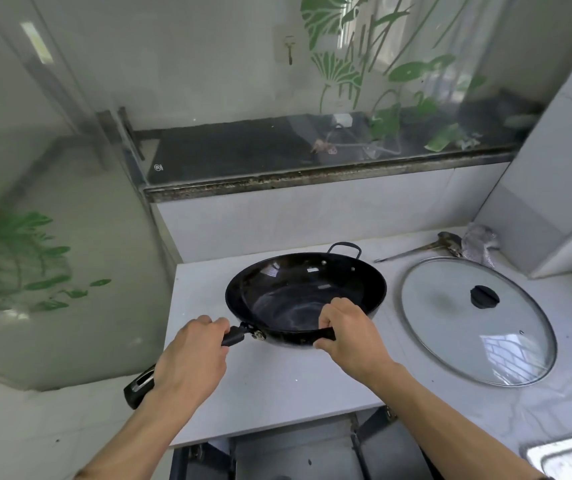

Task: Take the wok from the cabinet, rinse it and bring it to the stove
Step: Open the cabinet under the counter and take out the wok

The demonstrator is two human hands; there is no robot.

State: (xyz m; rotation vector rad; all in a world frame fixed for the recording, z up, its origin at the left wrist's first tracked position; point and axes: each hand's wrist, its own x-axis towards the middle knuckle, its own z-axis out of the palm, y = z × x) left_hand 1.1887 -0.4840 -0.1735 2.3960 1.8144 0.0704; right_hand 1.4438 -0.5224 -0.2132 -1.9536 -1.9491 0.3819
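Round glossy black wok [307, 294] sat on the white tabletop [277, 382], left hand [192, 353] gripped its long handle, right hand [348, 332] pinched its near rim, domed glass lid [478, 322] lay right of the wok

A glass lid [477, 322] with a black knob [484, 296] lies flat on the white counter [277, 386] at 3 o'clock. Beyond it, at 2 o'clock, a metal spatula [419, 249] rests beside a crumpled grey cloth [480, 244]. A steel sink [570, 457] corner shows at 5 o'clock.
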